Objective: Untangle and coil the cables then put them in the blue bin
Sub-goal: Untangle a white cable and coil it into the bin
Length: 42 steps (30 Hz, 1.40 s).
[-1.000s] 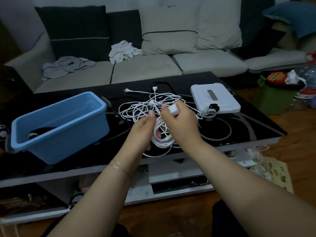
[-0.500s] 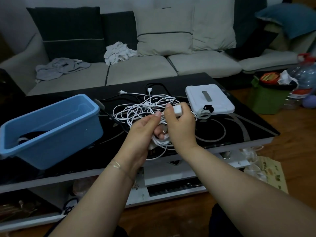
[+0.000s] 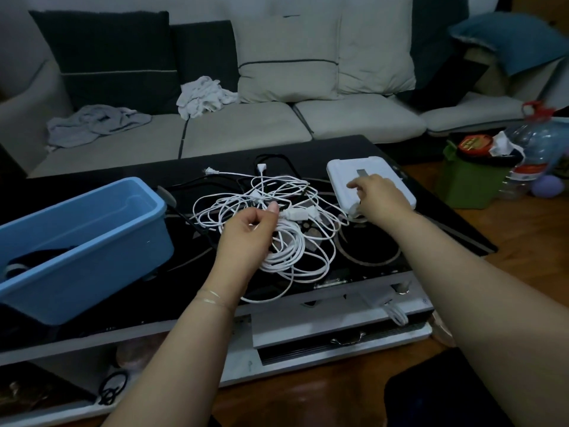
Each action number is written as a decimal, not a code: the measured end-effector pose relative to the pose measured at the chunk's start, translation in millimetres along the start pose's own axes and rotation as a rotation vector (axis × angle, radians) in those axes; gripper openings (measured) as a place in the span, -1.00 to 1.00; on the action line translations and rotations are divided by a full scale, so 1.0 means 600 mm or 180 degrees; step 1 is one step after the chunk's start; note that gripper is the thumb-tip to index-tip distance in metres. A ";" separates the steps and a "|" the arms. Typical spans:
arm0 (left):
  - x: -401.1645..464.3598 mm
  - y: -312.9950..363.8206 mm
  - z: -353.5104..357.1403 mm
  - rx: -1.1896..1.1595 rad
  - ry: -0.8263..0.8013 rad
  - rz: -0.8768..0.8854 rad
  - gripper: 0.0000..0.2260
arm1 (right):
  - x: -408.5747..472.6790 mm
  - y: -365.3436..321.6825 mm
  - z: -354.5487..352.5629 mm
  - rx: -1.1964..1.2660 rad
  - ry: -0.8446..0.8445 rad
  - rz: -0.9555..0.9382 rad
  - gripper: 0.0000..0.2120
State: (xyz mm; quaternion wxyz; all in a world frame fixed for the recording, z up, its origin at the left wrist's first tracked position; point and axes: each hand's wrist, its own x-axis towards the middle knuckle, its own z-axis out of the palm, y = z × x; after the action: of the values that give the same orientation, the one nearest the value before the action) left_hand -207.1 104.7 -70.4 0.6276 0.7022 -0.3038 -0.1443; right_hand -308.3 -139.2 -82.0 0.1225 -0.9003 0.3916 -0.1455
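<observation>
On the black glass table (image 3: 437, 220) lies a loose tangle of white cables (image 3: 246, 201), with black cables (image 3: 278, 158) behind it. My left hand (image 3: 248, 234) grips a partly coiled bundle of white cable (image 3: 284, 252), whose white plug (image 3: 295, 214) sticks out to the right of my fingers. My right hand (image 3: 380, 195) lies on the near left corner of a white flat box (image 3: 348, 171), covering a small white thing at the edge. Its palm side is hidden. The blue bin (image 3: 92, 200) stands at the left with a dark coil (image 3: 37, 257) inside.
A grey sofa (image 3: 246, 131) with crumpled cloths (image 3: 203, 95) runs behind the table. At the right, on the wooden floor, stand a green bin (image 3: 465, 186) and a large water bottle (image 3: 535, 149). A white cable (image 3: 395, 312) hangs on the table's lower shelf.
My right hand let go of the white plug and moved right onto the white box's corner. My left hand keeps hold of the coiled bundle, which now droops onto the table.
</observation>
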 end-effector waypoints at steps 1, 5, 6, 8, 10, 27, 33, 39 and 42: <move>0.004 -0.003 0.002 0.0077 0.0034 0.0022 -0.67 | 0.000 0.007 0.008 -0.0049 0.0008 -0.0075 -0.59; 0.019 -0.019 0.018 0.0217 -0.0010 0.0041 -0.69 | 0.008 0.035 0.039 -0.0265 -0.0344 -0.0189 -0.57; 0.022 -0.021 0.022 0.0255 -0.0028 0.0057 -0.69 | 0.010 0.042 0.045 -0.0296 -0.0446 -0.0178 -0.57; 0.026 -0.026 0.028 0.0358 -0.0037 0.0091 -0.69 | 0.013 0.053 0.048 -0.0276 -0.0516 -0.0183 -0.57; 0.029 -0.028 0.032 0.0410 -0.0051 0.0097 -0.69 | 0.011 0.061 0.046 -0.0043 -0.0495 -0.0185 -0.63; 0.025 -0.037 0.044 0.0569 -0.0180 0.0046 -0.66 | -0.019 0.072 0.034 0.0268 -0.0085 -0.0569 -0.89; 0.025 -0.041 0.045 0.0548 -0.0071 -0.0009 -0.68 | -0.021 0.067 0.027 0.1097 0.0030 -0.0299 -0.87; 0.031 -0.043 0.044 0.0561 0.0078 -0.0020 -0.70 | -0.016 0.064 0.003 0.1950 0.0306 0.0022 -0.73; 0.030 -0.044 0.042 0.0571 0.0055 0.0000 -0.71 | -0.019 0.061 -0.008 0.2333 0.0423 0.0129 -0.72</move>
State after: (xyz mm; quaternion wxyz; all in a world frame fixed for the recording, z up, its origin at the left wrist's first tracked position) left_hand -201.5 74.4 -96.8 0.5647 0.7568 -0.3101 -0.1105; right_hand -342.1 -155.6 -91.9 0.4139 -0.7773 0.3383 -0.3317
